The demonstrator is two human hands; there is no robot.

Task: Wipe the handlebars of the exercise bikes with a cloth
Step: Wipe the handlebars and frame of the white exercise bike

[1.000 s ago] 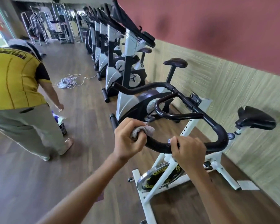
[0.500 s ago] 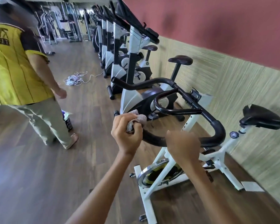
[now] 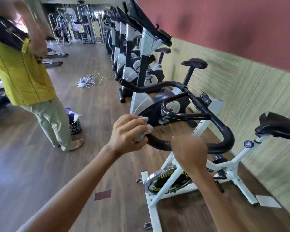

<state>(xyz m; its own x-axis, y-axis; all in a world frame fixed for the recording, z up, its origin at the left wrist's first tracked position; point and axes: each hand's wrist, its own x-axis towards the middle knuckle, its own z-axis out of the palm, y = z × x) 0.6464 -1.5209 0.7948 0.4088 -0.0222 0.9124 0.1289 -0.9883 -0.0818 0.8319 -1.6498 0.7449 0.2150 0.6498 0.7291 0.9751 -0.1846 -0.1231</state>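
Head view, centre of the frame: the left hand (image 3: 127, 131) has its grip closed on a pale cloth (image 3: 145, 129), which is bunched around the near end of the black handlebar (image 3: 224, 139) of the closest white exercise bike (image 3: 231, 166). The right hand (image 3: 189, 151) is a closed fist at the lower curve of the same bar, just beside the left; its fingers face away, so whether it truly clasps the bar I cannot tell. The far horn and inner loop of the bar lie toward the upper middle, and more exercise bikes (image 3: 141, 67) line the wall behind. The cloth is wadded small, so it could slip off the bar end. At left a person in a yellow shirt (image 3: 22, 69) stands by a small tub (image 3: 74, 124) on the floor, near enough for a stray elbow or step to hit.
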